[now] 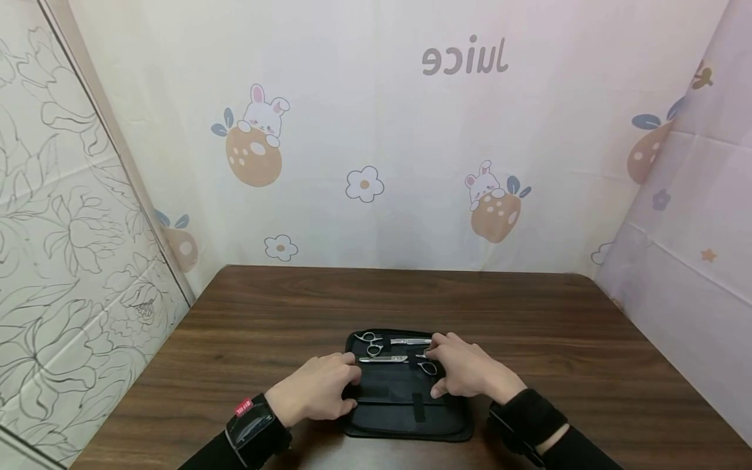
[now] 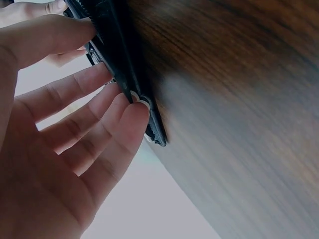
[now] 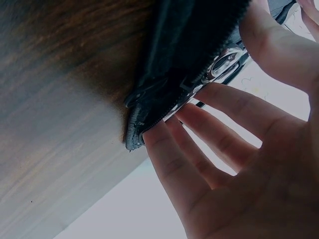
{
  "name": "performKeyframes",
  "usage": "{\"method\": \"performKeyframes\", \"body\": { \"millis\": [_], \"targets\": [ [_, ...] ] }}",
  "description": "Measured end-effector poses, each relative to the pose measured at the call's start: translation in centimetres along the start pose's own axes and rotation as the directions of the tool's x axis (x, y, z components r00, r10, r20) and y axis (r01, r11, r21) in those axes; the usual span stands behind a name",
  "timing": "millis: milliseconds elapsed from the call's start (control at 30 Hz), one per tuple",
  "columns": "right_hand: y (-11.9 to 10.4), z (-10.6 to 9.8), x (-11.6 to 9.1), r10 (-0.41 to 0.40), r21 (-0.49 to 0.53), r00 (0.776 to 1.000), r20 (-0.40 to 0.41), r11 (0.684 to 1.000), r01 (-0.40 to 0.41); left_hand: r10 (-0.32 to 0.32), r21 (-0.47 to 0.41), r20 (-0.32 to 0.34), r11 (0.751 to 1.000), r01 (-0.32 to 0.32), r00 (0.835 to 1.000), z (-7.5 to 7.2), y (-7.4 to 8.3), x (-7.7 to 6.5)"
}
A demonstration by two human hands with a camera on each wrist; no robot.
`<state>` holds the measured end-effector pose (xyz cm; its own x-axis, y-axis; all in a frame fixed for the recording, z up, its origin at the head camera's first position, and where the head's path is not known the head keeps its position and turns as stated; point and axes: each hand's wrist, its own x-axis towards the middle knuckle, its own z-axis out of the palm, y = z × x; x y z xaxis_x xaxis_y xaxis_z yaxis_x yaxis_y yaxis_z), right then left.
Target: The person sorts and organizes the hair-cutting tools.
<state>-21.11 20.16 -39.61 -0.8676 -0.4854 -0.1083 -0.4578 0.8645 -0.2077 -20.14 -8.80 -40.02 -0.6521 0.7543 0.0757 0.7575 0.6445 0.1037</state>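
Note:
A black zip case [image 1: 399, 418] lies unfolded on the wooden table, with a zipper along its edge [image 3: 219, 52]. Inside, two pairs of silver hair scissors lie one above the other: the upper scissors [image 1: 370, 337] have finger rings on the left, the lower scissors [image 1: 382, 359] on the right. My left hand [image 1: 320, 386] is at the case's left edge, its fingertips [image 2: 134, 119] touching the side. At the right edge my right hand [image 1: 470, 367] rests with nearly straight fingers [image 3: 169, 159] against the zippered rim and covers part of the scissors.
The dark wooden table [image 1: 282, 307] extends behind and to both sides of the case. A printed curtain [image 1: 329, 117] hangs behind it, with a flower-patterned panel [image 1: 64, 228] on the left and another curtain [image 1: 687, 261] on the right.

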Motion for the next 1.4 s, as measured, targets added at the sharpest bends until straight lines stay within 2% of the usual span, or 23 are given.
{"method": "performKeyframes", "body": {
  "millis": [267,667,967,1300,1400],
  "targets": [
    [0.1,0.1,0.0,-0.005,-0.004,1.0,0.01,1.0,0.005,-0.003,-0.008,0.024,1.0,0.003,1.0,0.1,0.1,0.4],
    [0.0,0.0,-0.4,0.008,-0.011,1.0,0.014,1.0,-0.008,0.026,0.043,0.047,0.999,-0.029,0.999,-0.1,1.1,1.2],
    [-0.2,-0.2,-0.4,-0.004,-0.013,1.0,0.014,1.0,0.005,0.018,0.061,0.027,0.998,-0.02,0.999,0.0,1.7,1.5],
    [-0.1,-0.2,-0.3,-0.005,-0.035,1.0,0.006,0.999,0.005,0.047,0.081,0.0,0.996,-0.047,0.999,0.2,2.1,2.0],
    [-0.1,-0.1,-0.4,-0.006,-0.029,1.0,0.007,1.0,0.006,0.047,0.071,0.011,0.996,-0.047,0.999,0.3,2.1,1.9]
  ]
}}
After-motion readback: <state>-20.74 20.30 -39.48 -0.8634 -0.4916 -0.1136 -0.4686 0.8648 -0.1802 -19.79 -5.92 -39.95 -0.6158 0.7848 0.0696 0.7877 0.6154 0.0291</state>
